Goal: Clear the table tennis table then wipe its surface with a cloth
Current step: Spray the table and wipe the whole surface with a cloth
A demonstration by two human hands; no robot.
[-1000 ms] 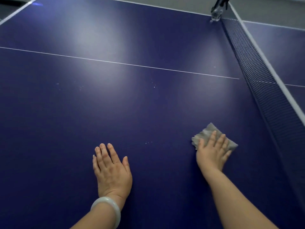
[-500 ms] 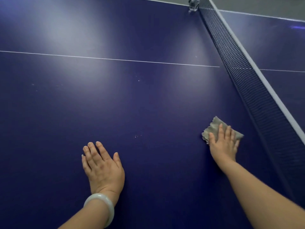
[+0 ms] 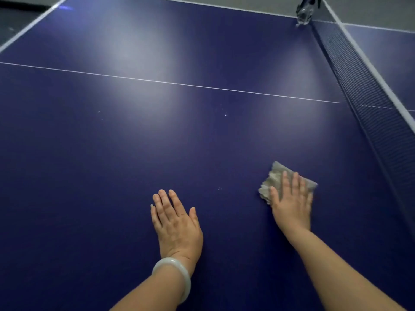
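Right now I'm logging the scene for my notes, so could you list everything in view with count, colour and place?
table tennis table with a smooth hard top: one, dark blue with thin white lines, fills most of the view.
mesh net with a white top band: one, dark, runs along the right side from far to near.
metal net clamp: one, shiny silver, at the net's far end on the table's edge.
crumpled grey cloth: one, on the table near the net, under the right hand.
smooth round bangle: one, pale white-green, on the left wrist.
pale specks: a few, scattered on the blue top.
left hand: flat on the table, fingers straight.
right hand: pressing the cloth with flat fingers.
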